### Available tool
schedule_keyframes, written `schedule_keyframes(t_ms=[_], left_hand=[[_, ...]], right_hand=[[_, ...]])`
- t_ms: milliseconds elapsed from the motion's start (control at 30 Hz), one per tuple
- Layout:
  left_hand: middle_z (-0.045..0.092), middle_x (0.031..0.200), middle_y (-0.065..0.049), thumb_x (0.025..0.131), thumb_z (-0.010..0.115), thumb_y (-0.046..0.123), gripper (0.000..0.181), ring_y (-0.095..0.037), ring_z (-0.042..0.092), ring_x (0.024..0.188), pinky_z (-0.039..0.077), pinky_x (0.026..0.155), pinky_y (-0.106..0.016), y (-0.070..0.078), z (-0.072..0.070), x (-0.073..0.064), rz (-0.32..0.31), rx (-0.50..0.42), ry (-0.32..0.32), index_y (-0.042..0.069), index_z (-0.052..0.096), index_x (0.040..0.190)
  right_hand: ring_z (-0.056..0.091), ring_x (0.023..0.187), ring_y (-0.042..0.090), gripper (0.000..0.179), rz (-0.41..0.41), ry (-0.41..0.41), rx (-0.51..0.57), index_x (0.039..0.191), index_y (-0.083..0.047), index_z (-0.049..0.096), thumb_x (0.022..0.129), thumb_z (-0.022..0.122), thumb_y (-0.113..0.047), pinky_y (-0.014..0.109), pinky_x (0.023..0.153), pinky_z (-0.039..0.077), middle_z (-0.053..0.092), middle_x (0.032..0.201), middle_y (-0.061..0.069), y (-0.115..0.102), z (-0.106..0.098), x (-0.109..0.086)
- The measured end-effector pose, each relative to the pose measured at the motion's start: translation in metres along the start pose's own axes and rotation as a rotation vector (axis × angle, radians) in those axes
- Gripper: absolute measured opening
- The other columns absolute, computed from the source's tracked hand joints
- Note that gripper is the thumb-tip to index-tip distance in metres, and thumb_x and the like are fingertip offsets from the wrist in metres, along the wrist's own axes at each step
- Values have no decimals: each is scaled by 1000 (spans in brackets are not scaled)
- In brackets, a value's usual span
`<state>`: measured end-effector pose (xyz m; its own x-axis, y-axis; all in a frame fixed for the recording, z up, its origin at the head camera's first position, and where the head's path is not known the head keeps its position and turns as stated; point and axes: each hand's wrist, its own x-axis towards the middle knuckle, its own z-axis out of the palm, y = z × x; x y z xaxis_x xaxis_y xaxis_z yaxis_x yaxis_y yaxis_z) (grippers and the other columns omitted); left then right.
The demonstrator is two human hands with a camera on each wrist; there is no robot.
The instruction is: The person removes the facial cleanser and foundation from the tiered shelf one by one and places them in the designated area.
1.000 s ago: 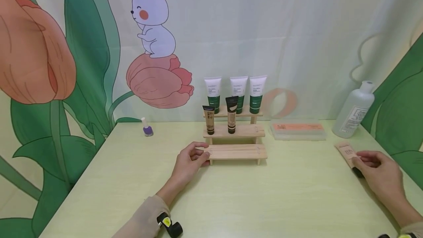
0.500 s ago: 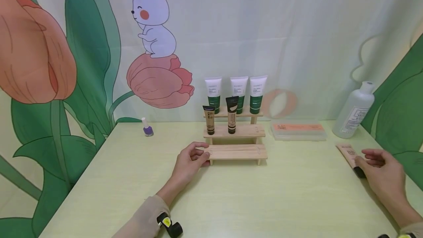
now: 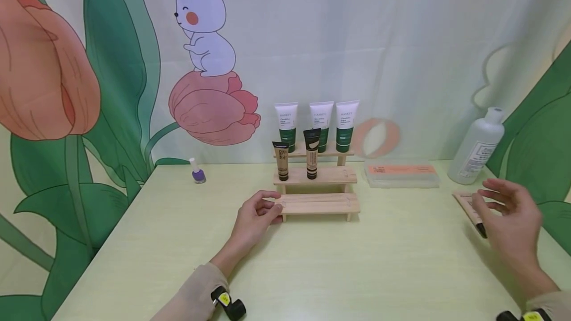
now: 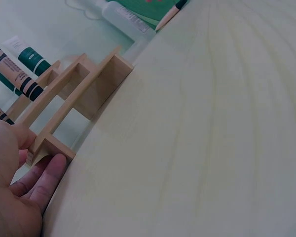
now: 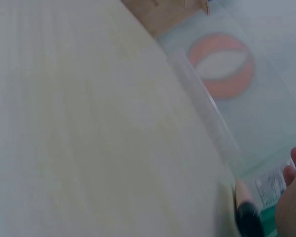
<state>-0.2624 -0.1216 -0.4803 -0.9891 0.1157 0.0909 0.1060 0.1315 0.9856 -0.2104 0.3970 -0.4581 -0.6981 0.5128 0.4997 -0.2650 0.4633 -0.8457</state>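
My left hand (image 3: 255, 214) grips the left end of the lowest step of the wooden display stand (image 3: 321, 206). In the left wrist view its fingers (image 4: 52, 175) reach under that step. My right hand (image 3: 513, 217) is raised over a beige squeeze tube (image 3: 466, 207) with a black cap, its fingers loosely bent. From the head it overlaps part of the tube; in the right wrist view the tube (image 5: 241, 192) lies on the table, apart from the fingers. Two small brown-and-black tubes (image 3: 312, 155) stand on the middle step, and three white-and-green tubes (image 3: 345, 128) on the top one.
A flat clear plastic case (image 3: 401, 182) with an orange label lies right of the stand. Behind the right hand stands a large translucent bottle (image 3: 476, 147). A purple nail polish bottle (image 3: 198, 175) sits at the back left. A printed curtain (image 3: 401, 38) hangs behind the table.
My right hand has let go of the beige tube and lifted away from it. The tube now shows narrower, turned partly on its edge. My left hand keeps its hold on the stand.
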Motion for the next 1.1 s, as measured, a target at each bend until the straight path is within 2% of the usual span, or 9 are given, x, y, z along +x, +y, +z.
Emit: schedule_keyframes(t_ms=[200,267,467,533,733,833,967,1100], left_hand=[[73,109,-17,108,76,9,27,-24,78,97,71,89,-36,1,0,0,0,-1,-2,11,73,134],[73,109,-17,108,76,9,27,-24,77,97,71,89,-36,1,0,0,-2,-1,-2,11,73,134],[73,109,-16,108,75,9,27,-23,77,96,71,88,-35,2,-1,0,-7,16,11,12,73,135],[73,109,-16,108,75,10,27,-23,77,96,71,88,-35,3,-1,0,-8,19,12,12,73,135],[73,110,-15,109,75,11,27,-25,77,98,71,89,-36,2,0,-1,-6,20,10,12,73,136],[73,110,-15,109,75,11,27,-26,78,99,71,89,-36,2,0,-1,-5,21,7,13,73,136],[74,109,-15,108,75,12,27,-26,78,98,71,89,-35,1,0,0,0,24,7,13,73,135],[74,109,-15,108,76,11,27,-25,78,98,71,89,-35,1,0,-1,-1,25,8,13,74,135]], right_hand=[[78,106,9,53,-7,-90,280,142,5,65,92,77,17,10,88,62,76,126,3,-33,23,2],[78,109,11,53,-20,-127,337,142,6,65,91,77,19,11,88,63,75,128,6,-44,32,1],[75,118,16,50,-155,-246,275,143,9,61,96,75,15,12,94,62,71,132,10,-74,67,-3],[74,119,18,48,-180,-275,299,142,10,60,97,75,15,14,95,62,71,132,13,-83,79,-6],[75,118,23,47,-181,-352,478,140,12,60,96,75,17,21,97,65,70,132,17,-103,113,-14],[74,119,23,47,-193,-380,450,141,8,61,97,76,14,21,98,65,69,133,17,-111,129,-18],[73,121,21,46,-207,-411,362,144,4,60,101,77,7,20,99,64,68,136,17,-119,147,-24],[72,121,23,46,-179,-442,366,144,1,59,102,78,2,21,99,64,68,135,18,-125,164,-30]])
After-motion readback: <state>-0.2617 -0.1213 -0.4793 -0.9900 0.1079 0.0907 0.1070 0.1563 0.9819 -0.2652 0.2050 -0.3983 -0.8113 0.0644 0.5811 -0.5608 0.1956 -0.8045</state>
